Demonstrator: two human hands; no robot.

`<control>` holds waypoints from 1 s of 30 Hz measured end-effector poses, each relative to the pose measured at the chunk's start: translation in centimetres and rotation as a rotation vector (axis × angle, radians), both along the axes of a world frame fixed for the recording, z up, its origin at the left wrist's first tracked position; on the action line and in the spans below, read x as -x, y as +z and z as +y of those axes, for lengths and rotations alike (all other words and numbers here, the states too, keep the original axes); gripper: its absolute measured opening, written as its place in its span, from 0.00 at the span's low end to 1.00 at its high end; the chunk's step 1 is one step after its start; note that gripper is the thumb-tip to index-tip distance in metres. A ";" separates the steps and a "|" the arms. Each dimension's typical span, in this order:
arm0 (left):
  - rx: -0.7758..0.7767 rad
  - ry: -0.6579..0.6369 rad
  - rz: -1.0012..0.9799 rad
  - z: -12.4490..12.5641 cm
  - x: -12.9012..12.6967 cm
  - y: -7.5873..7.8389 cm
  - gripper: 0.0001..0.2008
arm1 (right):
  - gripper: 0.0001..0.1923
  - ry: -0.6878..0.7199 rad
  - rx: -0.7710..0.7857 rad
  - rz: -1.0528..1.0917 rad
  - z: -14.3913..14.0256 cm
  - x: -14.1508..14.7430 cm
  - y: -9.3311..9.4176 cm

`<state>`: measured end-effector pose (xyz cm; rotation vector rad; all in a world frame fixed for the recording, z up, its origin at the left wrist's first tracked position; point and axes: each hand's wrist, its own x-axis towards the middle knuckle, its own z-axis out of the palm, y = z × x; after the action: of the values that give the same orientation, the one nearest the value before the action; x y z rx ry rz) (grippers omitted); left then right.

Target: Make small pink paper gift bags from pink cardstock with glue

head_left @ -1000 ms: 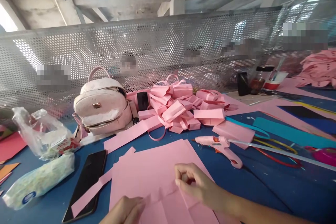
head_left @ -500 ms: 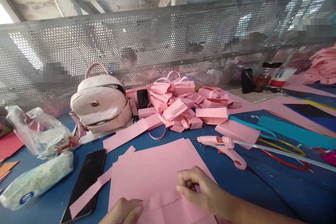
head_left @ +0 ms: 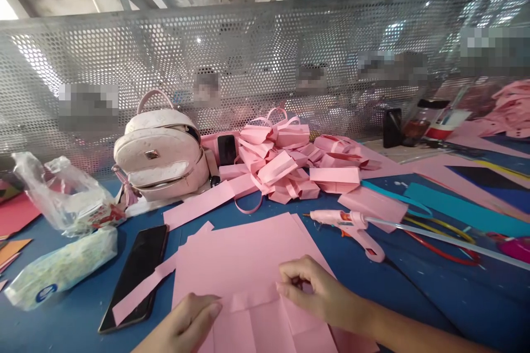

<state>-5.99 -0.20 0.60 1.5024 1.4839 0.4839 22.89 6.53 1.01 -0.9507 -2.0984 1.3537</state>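
A creased, partly folded pink paper lies near the front edge of the view, on top of larger flat pink sheets. My left hand is closed at its upper left, thumb against the curled fingers. At the upper right corner, my right hand pinches the paper between thumb and fingers. A narrow pink strip lies to the left, across a black phone. Right of the sheets rests a pink glue gun with a long clear glue stick in its back.
A heap of folded pink paper pieces stands beyond the sheets, beside a pale backpack. A tissue pack and plastic bag lie left. Blue paper lies right. A perforated metal screen closes off the back; people show behind it.
The view has shifted slightly. My left hand has come further into view and shows more of the wrist. My right hand keeps its pinch at the paper's corner.
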 end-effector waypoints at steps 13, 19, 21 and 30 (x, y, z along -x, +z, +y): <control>-0.065 0.082 -0.075 0.5 0.3 -1.0 0.33 | 0.28 -0.015 -0.027 -0.002 0.2 0.1 0.1; -0.089 -0.136 -0.144 1.4 0.5 0.5 0.28 | 0.27 -0.091 -0.004 0.018 0.2 0.1 -0.1; -0.095 -0.170 -0.172 1.5 0.5 0.8 0.27 | 0.27 -0.093 -0.011 0.003 0.3 0.1 -0.1; -0.144 -0.144 -0.250 2.3 0.9 0.0 0.25 | 0.27 -0.128 -0.031 -0.002 0.1 0.5 0.3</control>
<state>-6.89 2.14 0.57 1.5837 1.1592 0.6774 22.41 6.61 1.31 -1.0547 -2.0170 1.2528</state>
